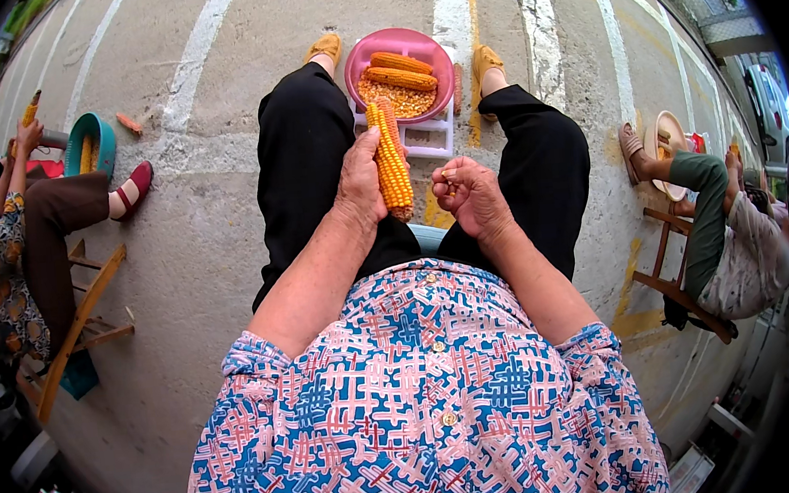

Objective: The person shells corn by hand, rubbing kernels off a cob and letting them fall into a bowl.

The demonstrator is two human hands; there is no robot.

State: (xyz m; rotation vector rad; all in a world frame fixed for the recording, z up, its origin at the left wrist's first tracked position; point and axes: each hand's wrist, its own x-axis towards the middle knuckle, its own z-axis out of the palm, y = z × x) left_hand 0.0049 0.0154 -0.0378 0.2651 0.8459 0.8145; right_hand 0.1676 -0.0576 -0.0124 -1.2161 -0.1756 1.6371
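Observation:
My left hand (359, 182) grips a yellow corn cob (392, 163), held upright over my lap; part of its upper side is stripped to the reddish core. My right hand (466, 194) is curled beside the cob's lower end, with a few loose kernels in its fingers. Ahead, between my feet, a pink bowl (365, 52) sits on a small white stool (430, 138). It holds two more corn cobs (398, 70) and a heap of loose kernels (398, 100).
On the left a seated person holds up a cob (30, 110) beside a teal basin (98, 131) and a wooden chair (77, 332). On the right another person sits on a wooden chair (680, 284) near a pale bowl (671, 132). White and yellow lines cross the concrete ground.

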